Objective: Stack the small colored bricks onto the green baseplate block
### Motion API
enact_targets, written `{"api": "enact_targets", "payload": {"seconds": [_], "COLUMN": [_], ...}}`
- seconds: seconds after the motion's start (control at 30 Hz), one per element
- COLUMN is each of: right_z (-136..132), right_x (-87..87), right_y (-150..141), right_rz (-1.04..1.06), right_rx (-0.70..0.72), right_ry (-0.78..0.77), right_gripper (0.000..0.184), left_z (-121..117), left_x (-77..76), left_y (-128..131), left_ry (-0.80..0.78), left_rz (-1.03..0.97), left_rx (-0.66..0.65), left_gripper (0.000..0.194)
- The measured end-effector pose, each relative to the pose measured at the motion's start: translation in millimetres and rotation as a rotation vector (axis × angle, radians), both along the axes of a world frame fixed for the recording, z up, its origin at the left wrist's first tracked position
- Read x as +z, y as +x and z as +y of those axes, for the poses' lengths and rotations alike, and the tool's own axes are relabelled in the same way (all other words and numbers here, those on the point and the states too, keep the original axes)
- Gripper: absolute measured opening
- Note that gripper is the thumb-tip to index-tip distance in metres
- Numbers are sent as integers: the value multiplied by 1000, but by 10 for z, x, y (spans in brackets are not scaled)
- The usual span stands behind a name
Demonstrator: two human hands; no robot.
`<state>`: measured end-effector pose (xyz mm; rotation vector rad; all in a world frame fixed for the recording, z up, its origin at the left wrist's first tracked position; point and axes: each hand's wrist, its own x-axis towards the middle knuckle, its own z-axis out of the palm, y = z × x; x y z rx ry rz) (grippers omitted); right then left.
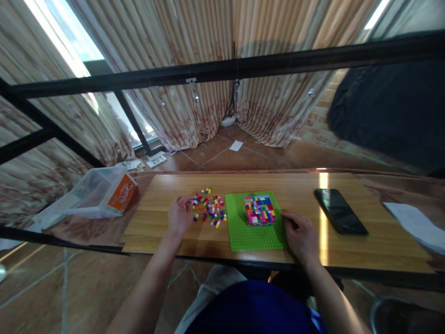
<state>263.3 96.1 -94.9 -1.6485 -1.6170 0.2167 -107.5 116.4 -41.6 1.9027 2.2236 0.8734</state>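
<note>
A green studded baseplate (239, 236) lies on the wooden table, bearing a squarish block of many-coloured toy bricks (259, 210). To its left is a loose scatter of small coloured bricks (212, 208). My left hand (180, 215) is at the left edge of that scatter, its fingers curled together with the tips by the bricks; whatever is between them is too small to make out. At the baseplate's right edge rests my right hand (301, 234), fingers bent and closed against the edge. Its underside is hidden.
A black phone (340, 211) lies on the table to the right, with white paper (417, 225) beyond it. Left of the table stands a clear plastic box (100, 192) with an orange label. A dark metal bar (208, 70) crosses in front of the curtains (198, 37).
</note>
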Motion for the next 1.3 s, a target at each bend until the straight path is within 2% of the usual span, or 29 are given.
{"api": "enact_targets", "payload": {"seconds": [0.27, 0.47, 0.63, 0.83, 1.03, 1.3], "right_z": [0, -1, -4, -10, -7, -23], "right_x": [-10, -1, 11, 26, 42, 68], "right_y": [19, 19, 5, -15, -25, -36], "right_rz": [-14, -23, -18, -8, -1, -2], "right_rx": [8, 7, 1, -11, -23, -7], "right_ry": [20, 10, 5, -7, -10, -15], "right_gripper": [25, 25, 25, 26, 26, 26], "left_z": [211, 314, 293, 191, 82, 10], "left_x": [-30, -9, -1, 54, 80, 41], "left_y": [141, 162, 156, 220, 266, 260], "left_ry": [-48, -135, -106, -68, -46, -55], "left_rz": [202, 273, 261, 93, -209, -279], "left_rx": [-193, -213, -225, -170, -131, -178], "left_gripper": [34, 30, 23, 13, 21, 16]}}
